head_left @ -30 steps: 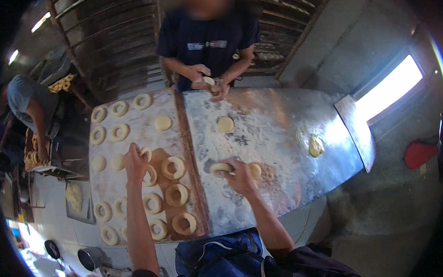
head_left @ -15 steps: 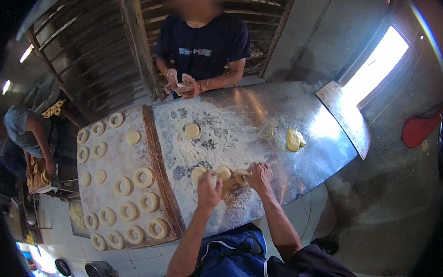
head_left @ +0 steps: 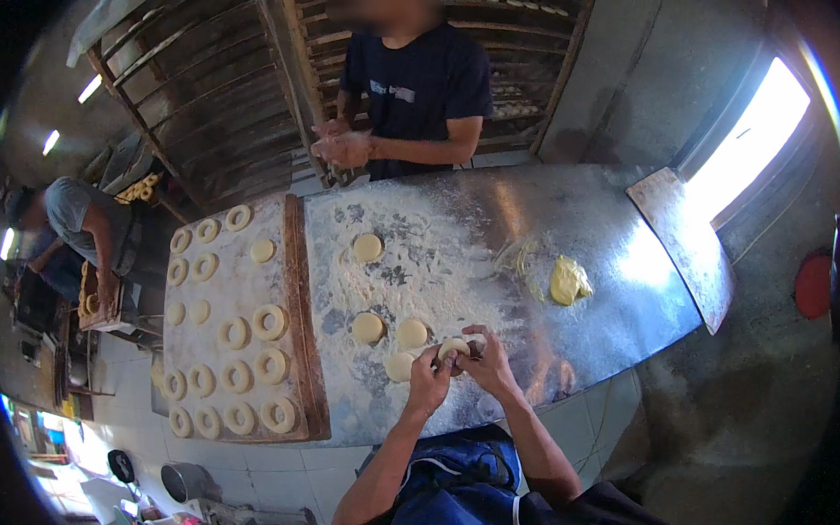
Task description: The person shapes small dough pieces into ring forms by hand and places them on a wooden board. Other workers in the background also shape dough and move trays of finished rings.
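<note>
- My left hand (head_left: pixel 431 378) grasps the near left side of a dough ring (head_left: pixel 452 343), fingers curled against it.
- My right hand (head_left: pixel 489 365) grips the same ring from the right, so both hands share it, close together.
- That ring is at the near side of the tabletop (head_left: pixel 615 228), in front of my body; I can't tell whether it touches the metal.
- Just left of my hands lie three pale discs (head_left: pixel 412 333), the nearest right beside my left hand; a fourth sits farther off, toward the far edge.
- Flour (head_left: pixel 420 272) is spread thickly around them.
- To the right, well apart from my hands, rests a yellow lump (head_left: pixel 569 281).
- At the left end, a wood-edged board (head_left: pixel 239 289) carries many more rings (head_left: pixel 272 353) and three flat discs.
- Across from me, a co-worker (head_left: pixel 412 105) holds both floury hands together.
</note>
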